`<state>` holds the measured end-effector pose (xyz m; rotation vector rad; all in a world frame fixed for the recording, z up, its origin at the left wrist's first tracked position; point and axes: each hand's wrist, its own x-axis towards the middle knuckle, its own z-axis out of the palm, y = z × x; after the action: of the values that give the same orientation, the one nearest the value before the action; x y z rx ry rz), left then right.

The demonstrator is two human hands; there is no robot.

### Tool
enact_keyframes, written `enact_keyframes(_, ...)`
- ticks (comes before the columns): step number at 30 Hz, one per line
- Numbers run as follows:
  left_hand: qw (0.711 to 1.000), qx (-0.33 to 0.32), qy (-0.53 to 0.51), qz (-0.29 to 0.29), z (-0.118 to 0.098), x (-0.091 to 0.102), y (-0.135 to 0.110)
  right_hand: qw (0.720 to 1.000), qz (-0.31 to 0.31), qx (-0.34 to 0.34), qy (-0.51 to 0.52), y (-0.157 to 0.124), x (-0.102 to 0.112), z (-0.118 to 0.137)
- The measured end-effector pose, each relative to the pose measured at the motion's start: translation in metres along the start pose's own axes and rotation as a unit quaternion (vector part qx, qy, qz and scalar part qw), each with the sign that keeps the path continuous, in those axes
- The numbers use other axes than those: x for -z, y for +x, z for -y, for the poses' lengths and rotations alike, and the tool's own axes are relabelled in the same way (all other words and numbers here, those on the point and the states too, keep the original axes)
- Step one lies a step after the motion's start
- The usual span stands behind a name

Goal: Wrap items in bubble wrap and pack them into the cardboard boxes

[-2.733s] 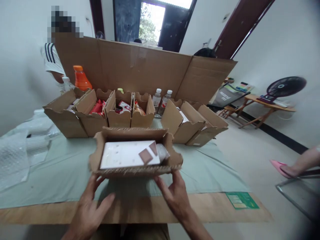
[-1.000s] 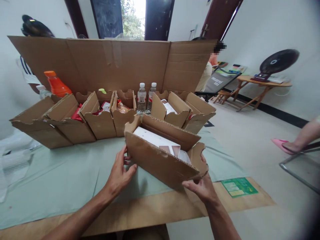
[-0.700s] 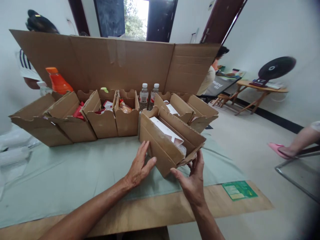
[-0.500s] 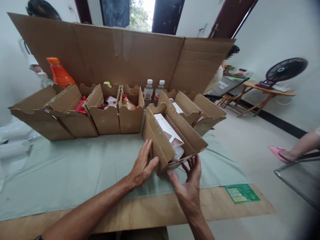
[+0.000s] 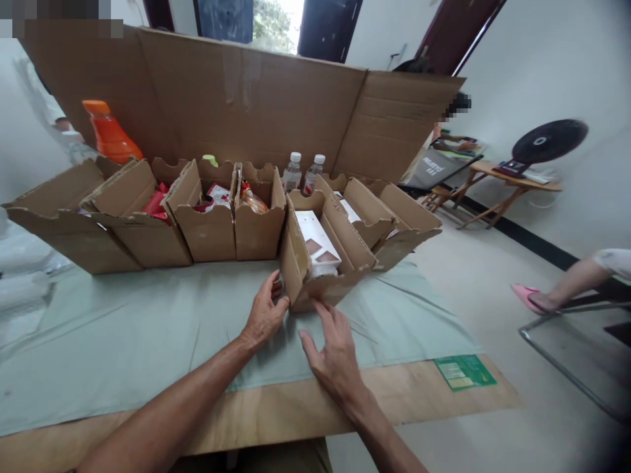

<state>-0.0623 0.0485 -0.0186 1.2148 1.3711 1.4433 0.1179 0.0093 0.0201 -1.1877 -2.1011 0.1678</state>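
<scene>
A cardboard bin (image 5: 331,289) with a white box (image 5: 315,240) inside stands on the cloth-covered table, in front of two other bins at the right. My left hand (image 5: 266,312) is at the bin's near left corner, thumb and fingers apart, its fingertips beside the side wall. At the front wall, low down, my right hand (image 5: 332,348) has its fingers stretched out and touching the cardboard, the thumb held away. Neither hand is wrapped round anything. Some clear plastic shows under the white box.
Several cardboard bins (image 5: 210,233) stand in a row at the left, holding packets. Behind are two clear bottles (image 5: 314,172), an orange bottle (image 5: 111,135) and a tall cardboard screen (image 5: 296,98). A green card (image 5: 464,372) lies at the table's front right. A fan (image 5: 547,141) stands beyond.
The bin with the white box has moved away from me and turned straighter, closer to the other bins. My right hand has shifted left and flattened against its front.
</scene>
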Motion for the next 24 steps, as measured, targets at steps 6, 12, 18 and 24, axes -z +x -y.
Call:
enact_keyframes(6, 0.998, -0.029, 0.019, 0.046, -0.003, -0.004, -0.006, 0.996, 0.064, -0.051, -0.042, 0.062, -0.023, -0.013)
enact_keyframes(12, 0.993, -0.054, 0.076, 0.073, 0.0, -0.003, -0.007, 0.993, 0.108, -0.042, -0.031, 0.087, -0.044, -0.036)
enact_keyframes(18, 0.994, -0.052, 0.077, 0.059, 0.004, -0.006, -0.007, 0.996, 0.076, -0.043, -0.002, 0.092, -0.035, -0.037)
enact_keyframes(24, 0.994, -0.063, 0.073, 0.049, 0.004, -0.007, -0.008, 0.995, 0.044, 0.003, 0.091, 0.148, 0.0, 0.027)
